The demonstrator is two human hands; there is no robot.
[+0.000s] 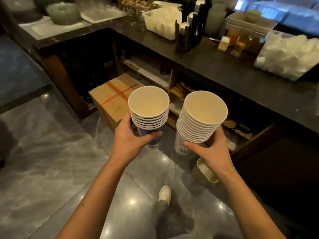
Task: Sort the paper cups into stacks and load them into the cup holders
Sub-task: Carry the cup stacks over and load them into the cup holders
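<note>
Each hand is closed round an upright stack, left hand (128, 140) on the blue cups (148, 116), right hand (209, 150) on the white cups (201, 121), the cup holders (189, 26) upright at the surface's far edge, nearer the right.

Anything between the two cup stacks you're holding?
Nothing: in the head view, the blue stack and white stack are apart, with only floor and shelving far behind.

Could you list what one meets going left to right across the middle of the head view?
Cardboard box → left hand → blue cup stack → white cup stack → right hand.
</note>
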